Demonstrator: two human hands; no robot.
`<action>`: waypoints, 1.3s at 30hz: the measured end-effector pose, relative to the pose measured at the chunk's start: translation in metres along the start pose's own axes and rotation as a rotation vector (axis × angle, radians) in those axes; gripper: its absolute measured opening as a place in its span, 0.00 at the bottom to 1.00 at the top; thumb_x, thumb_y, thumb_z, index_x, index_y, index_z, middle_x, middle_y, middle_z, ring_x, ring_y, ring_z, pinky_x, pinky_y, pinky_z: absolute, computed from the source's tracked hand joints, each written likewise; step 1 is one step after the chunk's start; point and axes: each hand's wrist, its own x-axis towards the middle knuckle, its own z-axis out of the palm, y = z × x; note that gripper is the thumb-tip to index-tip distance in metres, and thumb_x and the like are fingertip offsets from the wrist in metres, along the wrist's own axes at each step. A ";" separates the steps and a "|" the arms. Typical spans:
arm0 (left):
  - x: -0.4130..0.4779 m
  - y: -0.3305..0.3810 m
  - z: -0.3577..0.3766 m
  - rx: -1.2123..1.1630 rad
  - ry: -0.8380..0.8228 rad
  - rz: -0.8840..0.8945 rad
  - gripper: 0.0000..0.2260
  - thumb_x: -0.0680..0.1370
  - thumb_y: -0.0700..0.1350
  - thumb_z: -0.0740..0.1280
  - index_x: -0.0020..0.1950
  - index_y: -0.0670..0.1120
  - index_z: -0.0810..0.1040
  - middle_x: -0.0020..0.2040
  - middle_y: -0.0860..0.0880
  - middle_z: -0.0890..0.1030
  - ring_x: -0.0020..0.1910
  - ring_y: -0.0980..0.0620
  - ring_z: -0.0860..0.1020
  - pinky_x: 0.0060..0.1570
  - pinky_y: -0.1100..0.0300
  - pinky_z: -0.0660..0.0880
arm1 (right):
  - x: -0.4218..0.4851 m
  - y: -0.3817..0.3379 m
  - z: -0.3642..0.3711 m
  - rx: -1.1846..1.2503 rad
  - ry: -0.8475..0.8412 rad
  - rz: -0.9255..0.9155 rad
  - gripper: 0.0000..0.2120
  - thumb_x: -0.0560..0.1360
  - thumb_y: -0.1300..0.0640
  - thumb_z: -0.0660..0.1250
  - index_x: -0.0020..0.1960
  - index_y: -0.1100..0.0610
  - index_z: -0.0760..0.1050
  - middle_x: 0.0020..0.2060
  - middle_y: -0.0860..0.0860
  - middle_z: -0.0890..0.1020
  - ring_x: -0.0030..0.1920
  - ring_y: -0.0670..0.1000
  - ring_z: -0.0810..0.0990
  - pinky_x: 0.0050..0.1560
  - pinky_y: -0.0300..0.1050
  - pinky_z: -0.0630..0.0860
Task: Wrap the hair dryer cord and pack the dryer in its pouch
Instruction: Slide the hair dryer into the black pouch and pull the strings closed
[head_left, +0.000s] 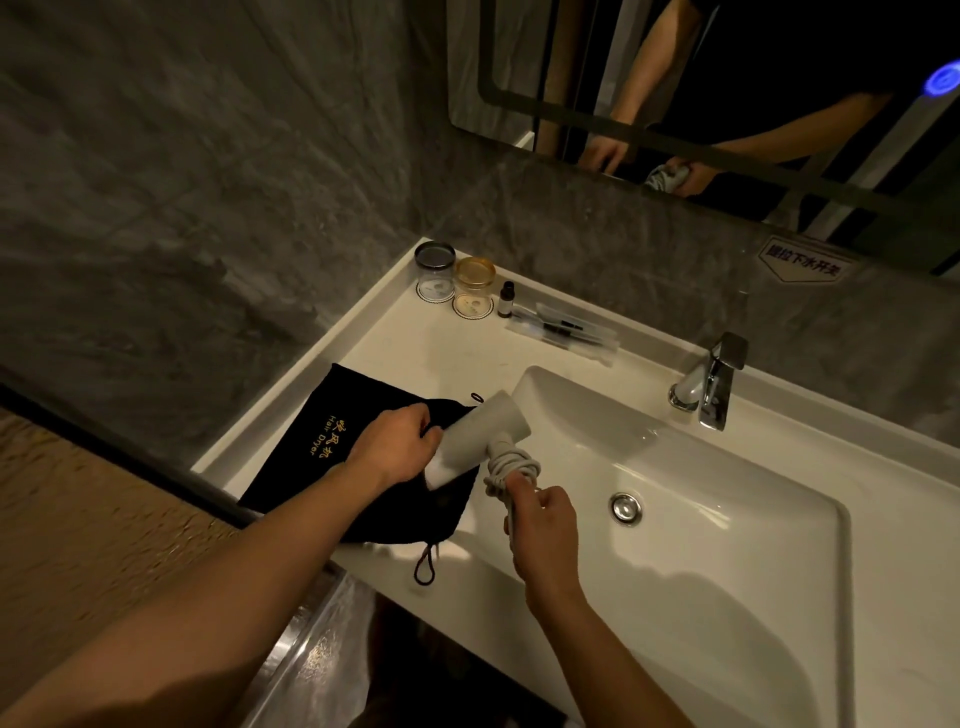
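A white hair dryer (480, 431) lies across the mouth of a black pouch (317, 441) with gold lettering, on the white counter left of the basin. One end of its barrel sits inside the pouch opening. Its pale cord (511, 470) is coiled around the handle. My left hand (397, 447) grips the pouch's edge beside the barrel. My right hand (543, 530) is shut on the dryer's handle, below the coil. A black drawstring loop (425, 564) hangs off the counter's front edge.
The white basin (727, 499) with a metal drain (626, 506) lies on the right, a chrome tap (714, 384) behind it. Two lidded jars (454, 278), a small dark bottle (506, 300) and a clear tray of toiletries (563, 330) stand at the back. A mirror (727, 93) hangs above.
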 end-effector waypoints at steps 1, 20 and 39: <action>0.003 0.000 -0.001 0.011 -0.008 0.007 0.10 0.78 0.52 0.63 0.44 0.46 0.75 0.44 0.42 0.82 0.45 0.40 0.80 0.43 0.51 0.77 | -0.002 0.001 0.000 -0.022 -0.004 -0.019 0.24 0.66 0.36 0.67 0.42 0.57 0.71 0.31 0.52 0.78 0.32 0.51 0.74 0.36 0.51 0.70; -0.017 0.020 -0.039 -0.167 -0.057 0.465 0.04 0.82 0.48 0.62 0.52 0.49 0.74 0.40 0.51 0.79 0.39 0.53 0.77 0.40 0.57 0.73 | 0.011 -0.017 0.021 -0.136 -0.320 -0.030 0.19 0.75 0.41 0.66 0.40 0.57 0.72 0.32 0.55 0.76 0.27 0.49 0.71 0.29 0.44 0.67; -0.080 -0.051 0.012 -0.233 0.528 -0.115 0.17 0.67 0.32 0.71 0.52 0.43 0.71 0.50 0.46 0.69 0.51 0.46 0.69 0.50 0.53 0.71 | 0.040 -0.010 0.093 0.423 -0.394 0.379 0.13 0.79 0.59 0.70 0.62 0.60 0.79 0.48 0.54 0.84 0.44 0.51 0.82 0.38 0.42 0.78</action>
